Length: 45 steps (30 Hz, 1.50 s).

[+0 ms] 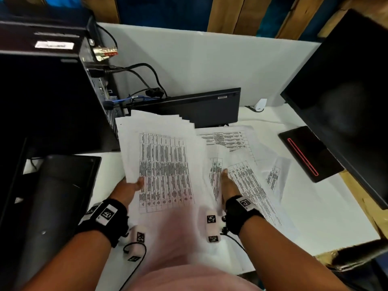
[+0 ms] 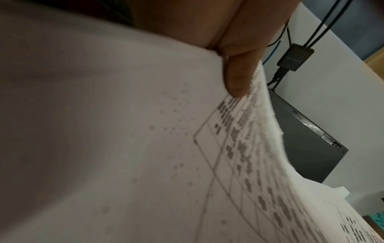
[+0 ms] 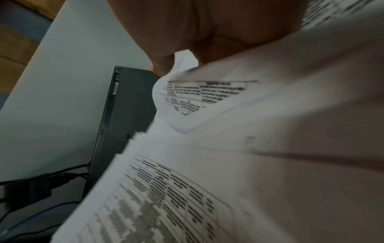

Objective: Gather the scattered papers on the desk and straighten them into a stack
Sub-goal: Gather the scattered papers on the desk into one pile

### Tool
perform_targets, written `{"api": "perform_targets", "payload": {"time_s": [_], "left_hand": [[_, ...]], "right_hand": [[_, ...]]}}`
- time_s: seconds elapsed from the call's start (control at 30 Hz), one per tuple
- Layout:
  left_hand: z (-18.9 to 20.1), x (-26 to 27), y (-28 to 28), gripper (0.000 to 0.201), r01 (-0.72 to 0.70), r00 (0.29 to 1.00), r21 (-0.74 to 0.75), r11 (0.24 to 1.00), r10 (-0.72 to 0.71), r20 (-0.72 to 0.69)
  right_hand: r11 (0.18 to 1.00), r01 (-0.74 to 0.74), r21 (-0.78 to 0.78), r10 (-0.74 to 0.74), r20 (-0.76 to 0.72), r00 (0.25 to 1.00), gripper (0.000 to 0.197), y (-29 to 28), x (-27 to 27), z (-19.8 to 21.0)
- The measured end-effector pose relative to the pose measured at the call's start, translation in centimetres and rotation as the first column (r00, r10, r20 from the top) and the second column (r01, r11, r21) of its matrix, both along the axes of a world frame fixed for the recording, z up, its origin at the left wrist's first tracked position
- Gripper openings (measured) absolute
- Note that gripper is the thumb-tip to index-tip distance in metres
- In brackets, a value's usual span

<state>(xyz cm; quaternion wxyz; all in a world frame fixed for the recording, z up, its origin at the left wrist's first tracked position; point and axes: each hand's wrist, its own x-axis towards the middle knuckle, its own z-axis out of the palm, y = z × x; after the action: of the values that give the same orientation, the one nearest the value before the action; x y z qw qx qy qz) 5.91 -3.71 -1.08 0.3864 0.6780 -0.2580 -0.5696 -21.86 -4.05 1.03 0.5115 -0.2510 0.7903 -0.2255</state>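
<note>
My left hand [image 1: 132, 189] grips a thick stack of printed papers [image 1: 163, 164] at its left edge and holds it tilted above the white desk [image 1: 315, 217]. In the left wrist view its thumb [image 2: 239, 74] presses on the top sheet [image 2: 145, 148]. My right hand [image 1: 226, 183] is at the stack's right edge, thumb up, its fingers hidden under paper. In the right wrist view a curled sheet [image 3: 197, 98] sits between the thumb and palm of that hand [image 3: 197, 32]. Loose printed sheets [image 1: 252, 185] lie fanned on the desk to the right.
A black computer tower [image 1: 52, 91] with cables [image 1: 142, 80] stands at the left. Behind the papers stands a dark flat device [image 1: 210, 108]. At the right are a black monitor [image 1: 346, 91] and its base with a red line [image 1: 308, 152]. A black object [image 1: 63, 196] sits front left.
</note>
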Motion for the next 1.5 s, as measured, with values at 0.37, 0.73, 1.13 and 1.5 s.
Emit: {"api": "perform_targets", "payload": {"time_s": [0.37, 0.73, 1.13, 1.5], "left_hand": [[-1.3, -1.9, 1.6, 0.042, 0.187, 0.975, 0.039, 0.982, -0.19, 0.113], [0.5, -5.8, 3.1, 0.033, 0.161, 0.979, -0.039, 0.986, -0.155, 0.131], [0.5, -4.9, 4.1, 0.035, 0.221, 0.942, -0.064, 0.973, -0.196, 0.272], [2.1, -8.4, 3.9, 0.022, 0.307, 0.907, 0.089, 0.947, -0.32, 0.272]], "right_hand": [[0.995, 0.022, -0.099, -0.034, -0.125, 0.992, 0.058, 0.6, 0.0, -0.4], [0.993, -0.068, -0.091, 0.093, 0.308, 0.947, 0.087, 1.5, -2.0, -0.9], [0.936, -0.294, -0.195, 0.335, 0.222, 0.916, 0.048, -1.7, -8.9, 4.4], [0.975, -0.179, -0.132, 0.201, 0.179, 0.963, 0.061, -1.9, -8.8, 3.3]]}}
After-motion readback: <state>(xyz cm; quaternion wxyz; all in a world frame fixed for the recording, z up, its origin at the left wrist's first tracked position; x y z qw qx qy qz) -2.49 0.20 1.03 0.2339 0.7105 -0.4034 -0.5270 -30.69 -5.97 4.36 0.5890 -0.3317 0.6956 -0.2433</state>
